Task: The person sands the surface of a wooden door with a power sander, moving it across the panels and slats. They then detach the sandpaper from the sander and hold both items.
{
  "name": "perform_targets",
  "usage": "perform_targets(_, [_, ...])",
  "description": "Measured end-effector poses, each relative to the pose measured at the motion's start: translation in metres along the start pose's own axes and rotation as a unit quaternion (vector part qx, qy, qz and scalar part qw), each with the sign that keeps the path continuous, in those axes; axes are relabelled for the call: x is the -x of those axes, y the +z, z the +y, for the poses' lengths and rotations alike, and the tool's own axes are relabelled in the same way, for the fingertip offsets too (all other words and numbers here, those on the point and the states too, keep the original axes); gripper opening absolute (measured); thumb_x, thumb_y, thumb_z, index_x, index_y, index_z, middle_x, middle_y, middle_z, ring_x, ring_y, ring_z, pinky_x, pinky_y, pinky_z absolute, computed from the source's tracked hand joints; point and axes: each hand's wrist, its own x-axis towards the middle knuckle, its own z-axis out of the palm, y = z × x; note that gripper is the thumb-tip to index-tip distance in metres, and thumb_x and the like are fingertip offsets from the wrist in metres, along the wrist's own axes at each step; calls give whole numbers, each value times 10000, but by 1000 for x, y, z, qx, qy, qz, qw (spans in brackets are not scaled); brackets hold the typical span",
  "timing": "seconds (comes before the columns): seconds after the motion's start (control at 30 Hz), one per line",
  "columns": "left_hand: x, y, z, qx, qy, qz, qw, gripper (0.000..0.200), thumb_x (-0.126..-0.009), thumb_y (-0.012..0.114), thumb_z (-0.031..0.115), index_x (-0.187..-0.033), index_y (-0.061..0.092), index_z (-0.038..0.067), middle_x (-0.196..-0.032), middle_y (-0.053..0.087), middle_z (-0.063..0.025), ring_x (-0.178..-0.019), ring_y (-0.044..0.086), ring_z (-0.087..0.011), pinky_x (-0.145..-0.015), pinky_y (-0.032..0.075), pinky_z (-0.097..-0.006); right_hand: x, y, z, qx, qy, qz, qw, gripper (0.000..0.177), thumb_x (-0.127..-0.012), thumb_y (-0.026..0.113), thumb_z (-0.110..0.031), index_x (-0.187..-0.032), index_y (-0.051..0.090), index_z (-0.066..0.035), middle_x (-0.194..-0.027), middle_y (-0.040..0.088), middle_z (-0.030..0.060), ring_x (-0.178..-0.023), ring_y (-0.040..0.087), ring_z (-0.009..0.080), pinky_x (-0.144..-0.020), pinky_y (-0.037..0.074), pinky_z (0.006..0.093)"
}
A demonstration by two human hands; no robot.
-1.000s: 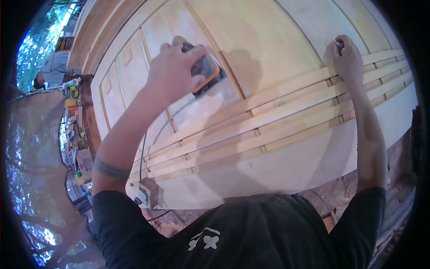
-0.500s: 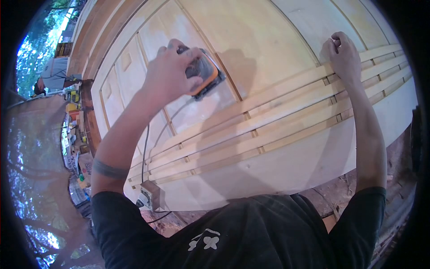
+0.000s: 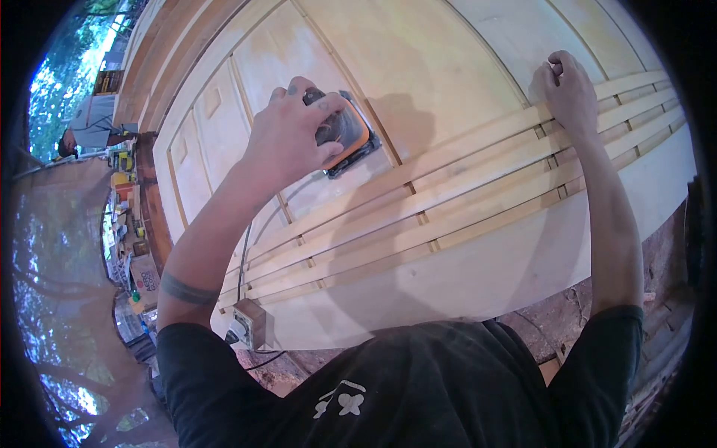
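My left hand [image 3: 287, 142] is shut on an orange and black palm sander [image 3: 349, 138], which presses flat on a large pale wooden panel [image 3: 418, 60] with recessed sections. The sander's black cord [image 3: 243, 261] runs down the panel toward me. A row of long wooden slats [image 3: 448, 201] lies across the panel, just below the sander. My right hand [image 3: 571, 89] rests at the far right on the top slat, with its fingers curled over the slat's upper edge.
A small metal socket box [image 3: 249, 322] with cables sits at the panel's near left corner. Left of the panel are cluttered boxes and tools [image 3: 131, 224], and further off a person in a grey top [image 3: 86, 123]. Brick floor [image 3: 590, 313] shows below the panel's edge.
My left hand has slid the sander a little toward me on the panel. My right hand has stayed on the top slat.
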Motion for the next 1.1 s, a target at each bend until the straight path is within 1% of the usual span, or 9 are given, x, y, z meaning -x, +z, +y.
perform_targets(0.17, [12,-4,20,4,36,-18,999,495,-660,866,250,-1107,657,205,-1196,528,-95,-1045,577,-325,-857,547,-437,0,3,2,3,1,7,1000,240,-939,597,-267,-1074,624,-71,-929,670,119,-897,652,292,-799,503,406])
perform_targets(0.27, [12,-1,23,4,63,5,998,490,-659,867,253,-1103,666,201,-1192,525,-90,-1024,569,-313,-841,546,-430,-1,3,1,0,10,2,1000,250,-938,600,-265,-1079,628,-60,-938,680,131,-894,659,294,-796,507,398])
perform_targets(0.37, [15,-2,13,10,60,-8,998,494,-657,867,249,-1108,672,197,-1188,523,-90,-1019,565,-311,-833,543,-433,-4,2,6,-5,8,-16,1000,260,-940,601,-265,-1085,632,-52,-941,690,143,-887,664,297,-794,511,394])
perform_targets(0.47, [30,-1,-1,4,34,-25,999,494,-652,866,247,-1103,673,188,-1185,520,-88,-1030,560,-309,-837,541,-435,-5,1,5,-7,15,-28,999,269,-944,600,-269,-1091,638,-47,-937,696,152,-883,669,301,-793,513,397])
perform_targets(0.53, [46,0,-13,10,18,-24,1000,486,-648,868,244,-1091,675,185,-1184,517,-86,-1040,555,-311,-841,538,-437,-6,3,8,-7,5,-16,1000,278,-948,597,-274,-1097,641,-44,-933,699,155,-885,672,298,-794,515,399])
perform_targets(0.73, [104,9,-58,10,-33,-48,998,475,-638,871,233,-1065,673,174,-1184,508,-82,-1068,543,-315,-859,525,-444,-9,6,11,25,1,-28,999,297,-956,587,-293,-1111,643,-46,-938,697,149,-895,672,295,-799,513,403])
perform_targets(0.83, [130,12,-76,10,-43,-57,997,481,-625,875,231,-1056,670,168,-1174,509,-85,-1063,542,-314,-868,517,-451,-8,9,13,21,-4,-16,1000,263,-945,590,-275,-1064,648,-47,-931,688,151,-888,664,322,-798,512,421])
perform_targets(0.93, [143,16,-91,10,-36,-51,998,482,-612,879,231,-1039,667,159,-1162,513,-89,-1056,543,-316,-873,512,-451,-8,9,11,48,-1,-16,999,299,-956,586,-298,-1129,644,-60,-919,690,130,-886,664,290,-790,510,403])
perform_targets(1.1, [137,15,-83,11,17,-30,999,456,-623,875,228,-1021,667,147,-1159,519,-101,-1042,544,-324,-857,509,-443,-10,11,15,50,-9,-21,999,314,-960,582,-297,-1132,641,-41,-922,691,135,-884,663,292,-791,508,401])
